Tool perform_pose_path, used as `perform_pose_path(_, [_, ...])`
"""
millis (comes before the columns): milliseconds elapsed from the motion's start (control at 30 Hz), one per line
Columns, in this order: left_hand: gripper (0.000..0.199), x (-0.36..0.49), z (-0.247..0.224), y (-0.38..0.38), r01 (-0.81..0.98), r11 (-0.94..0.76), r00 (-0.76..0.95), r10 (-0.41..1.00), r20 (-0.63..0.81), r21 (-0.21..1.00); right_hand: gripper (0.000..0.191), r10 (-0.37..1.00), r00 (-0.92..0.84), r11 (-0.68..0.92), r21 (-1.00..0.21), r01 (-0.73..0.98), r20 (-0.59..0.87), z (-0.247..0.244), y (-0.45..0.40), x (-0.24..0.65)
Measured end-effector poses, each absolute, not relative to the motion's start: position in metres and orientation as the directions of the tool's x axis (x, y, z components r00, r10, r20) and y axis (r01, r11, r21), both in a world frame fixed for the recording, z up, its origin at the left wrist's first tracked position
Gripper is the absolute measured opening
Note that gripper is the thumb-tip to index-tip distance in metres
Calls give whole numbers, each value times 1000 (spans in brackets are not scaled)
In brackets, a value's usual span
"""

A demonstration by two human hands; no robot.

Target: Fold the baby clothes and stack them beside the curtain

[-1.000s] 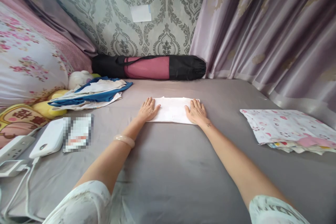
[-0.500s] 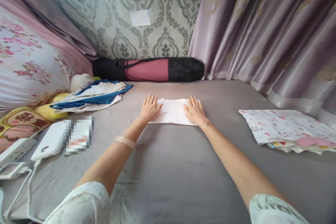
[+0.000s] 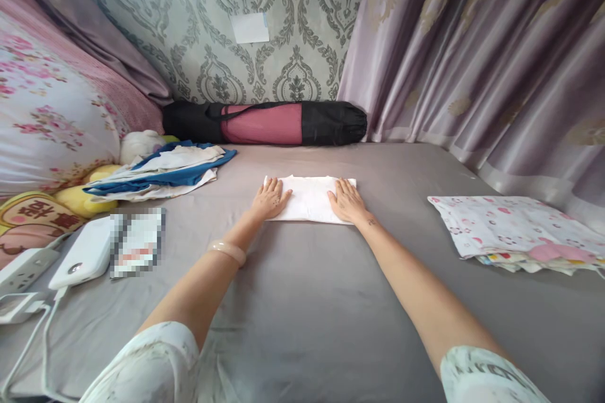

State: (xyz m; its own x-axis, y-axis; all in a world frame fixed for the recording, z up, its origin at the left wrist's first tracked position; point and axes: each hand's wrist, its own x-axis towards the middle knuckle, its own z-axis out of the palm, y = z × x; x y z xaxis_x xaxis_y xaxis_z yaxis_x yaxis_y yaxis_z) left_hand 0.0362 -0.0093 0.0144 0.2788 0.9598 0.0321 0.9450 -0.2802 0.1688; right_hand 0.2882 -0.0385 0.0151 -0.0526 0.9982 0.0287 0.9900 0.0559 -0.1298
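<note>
A white folded cloth [image 3: 309,200] lies flat on the grey bed sheet [image 3: 307,302] in front of me, as a wide, low rectangle. My left hand [image 3: 271,199] rests palm down on its left end, fingers stretched out and pointing away from me. On the right end, my right hand [image 3: 348,203] lies flat too, with its thumb turned inward. Neither hand grips the cloth; both press on its top. A pale bangle [image 3: 227,252] circles my left wrist.
Folded patterned cloths [image 3: 510,227] lie at the right. Blue and white clothes [image 3: 165,170] are piled at the left, near plush toys, a white power bank [image 3: 87,252] and a power strip [image 3: 26,271] with cables. A black and pink rolled bag [image 3: 262,124] lies along the wall.
Both hands have slid slightly on the cloth, baring its far left corner and more of its far right edge. My view has shifted a little.
</note>
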Motion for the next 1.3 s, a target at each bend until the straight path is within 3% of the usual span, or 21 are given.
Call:
perform_pose_path(100, [66,43,21,-10,954,-252,256,967,-3,161,65,999,-43,44,-129,991,10,24,-39,283])
perform_pose_path(267, [61,75,28,-21,929,-348,334,935,118,128,60,986,-108,126,-142,982,123,31,-40,260])
perform_pose_path(700, [57,94,15,-30,906,-398,390,917,79,144,59,988,-131,142,-142,980,85,10,-36,251])
perform_pose_path(867, [52,75,22,-33,933,-277,263,961,92,229,59,994,-106,107,-173,979,17,25,-36,243])
perform_pose_path(1033, [46,50,21,-38,957,-129,83,980,179,261,59,979,-160,184,-217,959,126,31,-36,208])
perform_pose_path(1300, [43,44,15,-42,950,-122,66,978,196,288,61,976,-183,204,-208,957,117,11,-36,186])
